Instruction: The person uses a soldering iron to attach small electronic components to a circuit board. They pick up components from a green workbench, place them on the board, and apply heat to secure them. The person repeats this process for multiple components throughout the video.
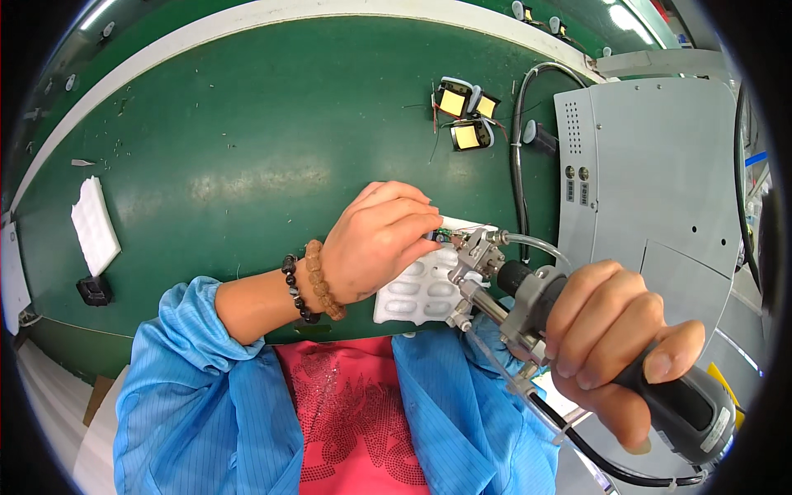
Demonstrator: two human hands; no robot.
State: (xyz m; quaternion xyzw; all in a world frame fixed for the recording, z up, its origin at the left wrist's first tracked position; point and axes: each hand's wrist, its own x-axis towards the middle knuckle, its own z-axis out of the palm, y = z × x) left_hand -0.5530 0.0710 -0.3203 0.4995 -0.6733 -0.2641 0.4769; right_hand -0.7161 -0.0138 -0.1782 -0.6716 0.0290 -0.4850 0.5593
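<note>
We see our right hand (615, 346) clenched around the black grip of a soldering tool (528, 301), thumb laid along the handle, with the tool's metal head pointing left toward the middle of the green table (247, 148). A clear tube and a black cable run off the tool toward the lower right. Our left hand (375, 239), with two bead bracelets (312, 280) on the wrist, is curled down and pinches a small part (437, 237) between its fingertips; the part is mostly hidden, and we can only make out a bit of green and dark on it. It sits just at the tool's metal tip, over the upper edge of a white moulded tray (417, 293). That tray lies at the near edge of the table, partly under our left hand; its rounded pockets that show look empty, though the ones beneath the hand are hidden from us. Further back on the table, three small coil parts with yellow tape faces (464, 111) lie close together, thin wires trailing from them. To the right stands a grey machine housing (652, 181) with a black cable beside it. At the far left lie a white foam block (95, 224) and, just below it, a small black object (93, 289).
</note>
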